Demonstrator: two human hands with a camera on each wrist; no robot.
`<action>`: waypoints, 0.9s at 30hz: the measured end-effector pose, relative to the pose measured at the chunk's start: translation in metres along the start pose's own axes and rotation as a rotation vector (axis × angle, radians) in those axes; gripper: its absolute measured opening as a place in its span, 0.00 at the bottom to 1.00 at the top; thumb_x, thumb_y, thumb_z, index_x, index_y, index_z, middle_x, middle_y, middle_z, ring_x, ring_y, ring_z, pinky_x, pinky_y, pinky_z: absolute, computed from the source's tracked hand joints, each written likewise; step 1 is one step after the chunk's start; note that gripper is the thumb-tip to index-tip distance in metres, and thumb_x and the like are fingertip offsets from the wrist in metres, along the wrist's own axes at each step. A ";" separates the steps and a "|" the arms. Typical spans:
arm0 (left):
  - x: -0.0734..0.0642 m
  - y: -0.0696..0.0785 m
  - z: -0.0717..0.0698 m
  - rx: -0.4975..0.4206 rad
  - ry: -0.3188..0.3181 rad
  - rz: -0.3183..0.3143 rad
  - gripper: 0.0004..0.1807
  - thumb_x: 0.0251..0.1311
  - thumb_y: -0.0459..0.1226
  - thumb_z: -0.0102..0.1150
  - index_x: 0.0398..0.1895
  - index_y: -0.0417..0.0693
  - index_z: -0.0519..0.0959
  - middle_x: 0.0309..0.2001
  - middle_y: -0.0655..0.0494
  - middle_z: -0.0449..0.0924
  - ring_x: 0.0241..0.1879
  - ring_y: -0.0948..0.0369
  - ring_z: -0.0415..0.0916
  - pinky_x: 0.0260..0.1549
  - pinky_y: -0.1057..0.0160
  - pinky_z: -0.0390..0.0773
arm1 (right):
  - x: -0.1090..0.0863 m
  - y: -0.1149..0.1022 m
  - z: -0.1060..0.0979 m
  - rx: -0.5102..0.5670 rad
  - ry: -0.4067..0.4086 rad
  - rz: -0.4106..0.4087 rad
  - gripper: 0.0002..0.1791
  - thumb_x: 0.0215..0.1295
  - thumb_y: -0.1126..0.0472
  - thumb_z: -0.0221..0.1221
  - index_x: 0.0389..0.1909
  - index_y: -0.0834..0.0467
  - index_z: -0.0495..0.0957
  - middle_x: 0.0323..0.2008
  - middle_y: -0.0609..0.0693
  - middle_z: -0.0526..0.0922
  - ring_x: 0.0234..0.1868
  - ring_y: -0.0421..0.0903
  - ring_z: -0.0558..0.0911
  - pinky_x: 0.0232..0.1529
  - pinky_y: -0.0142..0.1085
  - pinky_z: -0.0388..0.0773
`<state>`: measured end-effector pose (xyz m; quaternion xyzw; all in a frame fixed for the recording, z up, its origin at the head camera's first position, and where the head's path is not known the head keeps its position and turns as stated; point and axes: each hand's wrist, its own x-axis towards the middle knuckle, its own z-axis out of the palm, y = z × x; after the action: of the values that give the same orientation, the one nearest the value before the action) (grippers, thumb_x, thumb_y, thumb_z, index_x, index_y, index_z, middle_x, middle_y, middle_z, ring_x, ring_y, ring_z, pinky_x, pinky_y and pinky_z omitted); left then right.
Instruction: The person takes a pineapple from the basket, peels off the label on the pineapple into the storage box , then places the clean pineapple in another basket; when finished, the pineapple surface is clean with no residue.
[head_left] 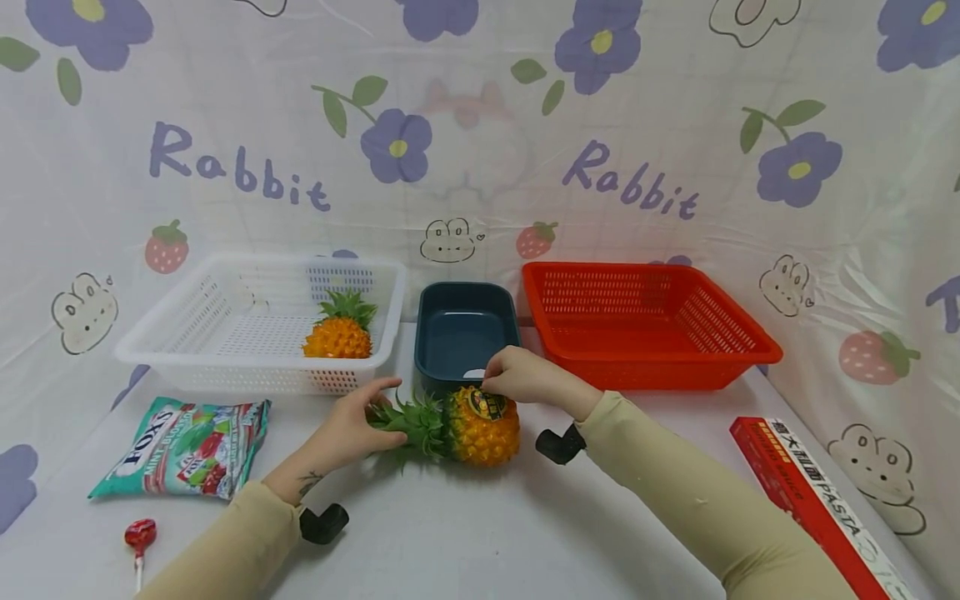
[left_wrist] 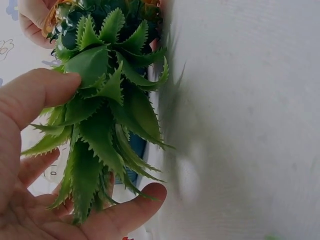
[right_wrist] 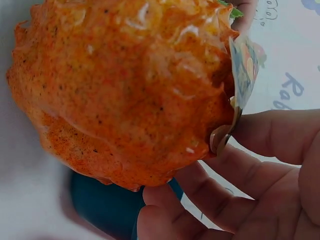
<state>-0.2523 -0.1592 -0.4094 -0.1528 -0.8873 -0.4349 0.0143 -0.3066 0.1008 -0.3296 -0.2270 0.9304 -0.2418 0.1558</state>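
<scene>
A toy-like pineapple [head_left: 483,425] lies on its side on the table, its green crown [head_left: 418,427] to the left. My left hand [head_left: 352,423] is spread around the crown; in the left wrist view its thumb touches a leaf [left_wrist: 90,67] and the other fingers stand loosely apart beneath. My right hand [head_left: 525,379] pinches the edge of the dark label [head_left: 487,403] on the fruit. In the right wrist view that label [right_wrist: 244,75] stands partly away from the orange skin [right_wrist: 120,95], and the other fingers curve below the fruit.
Behind stand a white basket [head_left: 172,358] holding a smaller pineapple [head_left: 337,337], a dark blue bin [head_left: 467,292] with a white piece inside, and a red basket [head_left: 645,371]. A candy bag [head_left: 183,450] and lollipop [head_left: 140,533] lie left, a pasta box [head_left: 810,508] right.
</scene>
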 end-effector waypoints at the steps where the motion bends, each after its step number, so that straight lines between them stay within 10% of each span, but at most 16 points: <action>1: 0.000 0.000 0.000 0.001 -0.001 0.001 0.40 0.44 0.39 0.71 0.64 0.51 0.65 0.43 0.51 0.75 0.38 0.58 0.71 0.35 0.61 0.72 | 0.000 -0.001 0.000 0.001 0.006 0.008 0.10 0.63 0.60 0.56 0.38 0.61 0.82 0.31 0.51 0.82 0.29 0.43 0.76 0.31 0.32 0.76; 27: 0.001 0.002 0.001 0.004 -0.004 -0.005 0.40 0.44 0.38 0.71 0.64 0.51 0.66 0.42 0.50 0.75 0.37 0.57 0.71 0.34 0.61 0.72 | -0.011 -0.012 -0.006 0.165 0.147 0.078 0.08 0.56 0.60 0.63 0.23 0.59 0.79 0.23 0.51 0.78 0.26 0.45 0.73 0.26 0.31 0.75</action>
<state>-0.2525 -0.1577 -0.4084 -0.1516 -0.8885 -0.4330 0.0115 -0.2953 0.0991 -0.3167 -0.1585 0.9245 -0.3272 0.1144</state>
